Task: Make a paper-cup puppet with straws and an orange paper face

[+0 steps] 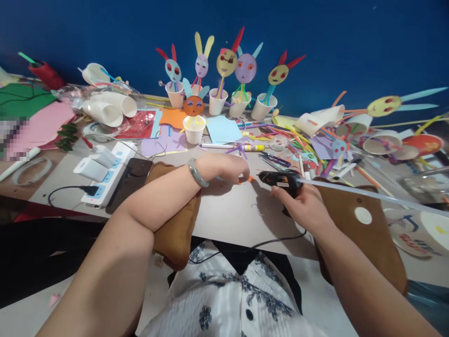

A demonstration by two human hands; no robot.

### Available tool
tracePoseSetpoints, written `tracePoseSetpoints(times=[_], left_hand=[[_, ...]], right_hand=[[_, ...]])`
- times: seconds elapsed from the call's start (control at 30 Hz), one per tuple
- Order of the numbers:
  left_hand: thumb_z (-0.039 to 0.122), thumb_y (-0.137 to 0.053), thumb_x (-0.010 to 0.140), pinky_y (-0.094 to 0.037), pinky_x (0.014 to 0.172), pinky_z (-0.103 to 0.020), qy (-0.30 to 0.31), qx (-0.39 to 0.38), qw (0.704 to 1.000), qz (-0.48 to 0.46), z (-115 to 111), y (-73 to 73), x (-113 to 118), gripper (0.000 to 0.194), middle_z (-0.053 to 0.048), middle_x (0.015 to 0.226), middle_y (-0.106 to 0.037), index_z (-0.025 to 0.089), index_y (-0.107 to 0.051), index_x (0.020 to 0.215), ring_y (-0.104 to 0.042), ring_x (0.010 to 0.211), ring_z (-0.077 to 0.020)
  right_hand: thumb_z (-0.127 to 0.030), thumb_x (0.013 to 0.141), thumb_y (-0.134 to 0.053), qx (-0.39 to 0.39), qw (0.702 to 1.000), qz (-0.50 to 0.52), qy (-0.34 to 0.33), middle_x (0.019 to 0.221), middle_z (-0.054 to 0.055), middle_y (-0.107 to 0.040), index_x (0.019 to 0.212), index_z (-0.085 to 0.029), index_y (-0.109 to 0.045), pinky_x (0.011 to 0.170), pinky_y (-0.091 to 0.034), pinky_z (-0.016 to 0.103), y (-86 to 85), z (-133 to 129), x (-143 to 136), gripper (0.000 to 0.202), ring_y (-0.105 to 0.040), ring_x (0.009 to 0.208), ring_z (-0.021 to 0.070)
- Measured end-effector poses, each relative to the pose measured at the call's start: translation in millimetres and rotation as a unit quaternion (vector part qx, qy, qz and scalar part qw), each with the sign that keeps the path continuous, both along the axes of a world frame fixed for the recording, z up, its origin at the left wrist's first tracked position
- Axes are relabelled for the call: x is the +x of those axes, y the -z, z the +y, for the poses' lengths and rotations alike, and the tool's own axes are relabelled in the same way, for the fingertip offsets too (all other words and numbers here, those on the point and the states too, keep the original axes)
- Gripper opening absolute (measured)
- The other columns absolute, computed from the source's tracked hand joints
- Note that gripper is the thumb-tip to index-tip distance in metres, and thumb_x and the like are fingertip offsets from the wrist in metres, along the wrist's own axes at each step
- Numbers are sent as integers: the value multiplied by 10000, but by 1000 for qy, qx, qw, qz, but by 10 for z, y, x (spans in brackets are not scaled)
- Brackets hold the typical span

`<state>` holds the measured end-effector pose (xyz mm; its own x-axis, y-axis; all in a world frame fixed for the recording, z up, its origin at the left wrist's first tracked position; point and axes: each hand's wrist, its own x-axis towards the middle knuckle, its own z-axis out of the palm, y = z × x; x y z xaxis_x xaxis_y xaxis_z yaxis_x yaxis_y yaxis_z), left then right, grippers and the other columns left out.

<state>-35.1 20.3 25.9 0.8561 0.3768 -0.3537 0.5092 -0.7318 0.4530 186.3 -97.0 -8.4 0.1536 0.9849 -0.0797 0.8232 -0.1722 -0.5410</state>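
Note:
My right hand [310, 206] is wrapped round a black hot glue gun [280, 180]. A long clear glue stick [365, 192] runs out of its back to the right. The nozzle points left, toward my left hand [229, 168], whose fingers are pinched low over the table. A small orange piece [250, 179] shows at those fingertips; its exact shape is too small to tell. Just behind the left hand lies a purple pipe cleaner [238, 150]. A white paper cup [194, 129] with an orange paper rabbit face [193, 106] stands farther back.
Several cups with rabbit faces [226, 63] line the blue wall. Pipe cleaners, pens [275, 159] and paper scraps clutter the back right. A power strip [108, 173] and phone [129, 182] lie left. Brown cushions [175, 234] flank the work spot; the gun's cord [273, 241] hangs in front.

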Motion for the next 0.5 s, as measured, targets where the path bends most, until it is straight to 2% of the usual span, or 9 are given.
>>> tracePoseSetpoints(times=[0.1, 0.17, 0.33, 0.5], left_hand=[[171, -545, 858, -389, 681, -316, 20, 29, 998, 52, -36, -49, 16, 405, -114, 1069, -750, 184, -744, 1210, -587, 782, -199], [167, -546, 861, -397, 690, -320, 13, 32, 997, 63, -48, -64, 26, 445, -117, 1100, -750, 193, -727, 1266, -595, 799, -206], [166, -553, 862, -418, 714, -320, 17, 28, 997, 63, -45, -55, 35, 406, -111, 1067, -754, 187, -745, 1219, -605, 807, -207], [187, -557, 881, -441, 749, -309, 18, 35, 997, 64, -33, -35, 33, 430, -105, 1171, -752, 207, -717, 1279, -622, 869, -207]], right_hand=[[-544, 814, -610, -2, 1000, 1, 3, 400, -12, -396, 573, -245, -680, 490, -363, 355, 17, 4, -13, 390, -432, 443, 180], [-534, 817, -612, -9, 1000, 3, 4, 410, -5, -418, 567, -245, -676, 509, -386, 357, 23, 7, -25, 388, -465, 464, 190], [-488, 812, -626, -29, 999, 2, 18, 424, 5, -472, 573, -236, -683, 514, -396, 348, 21, 17, -59, 352, -514, 494, 201], [-503, 807, -609, -25, 1000, 9, 8, 423, 9, -521, 579, -230, -706, 525, -410, 341, 36, 15, -59, 369, -534, 490, 196]])
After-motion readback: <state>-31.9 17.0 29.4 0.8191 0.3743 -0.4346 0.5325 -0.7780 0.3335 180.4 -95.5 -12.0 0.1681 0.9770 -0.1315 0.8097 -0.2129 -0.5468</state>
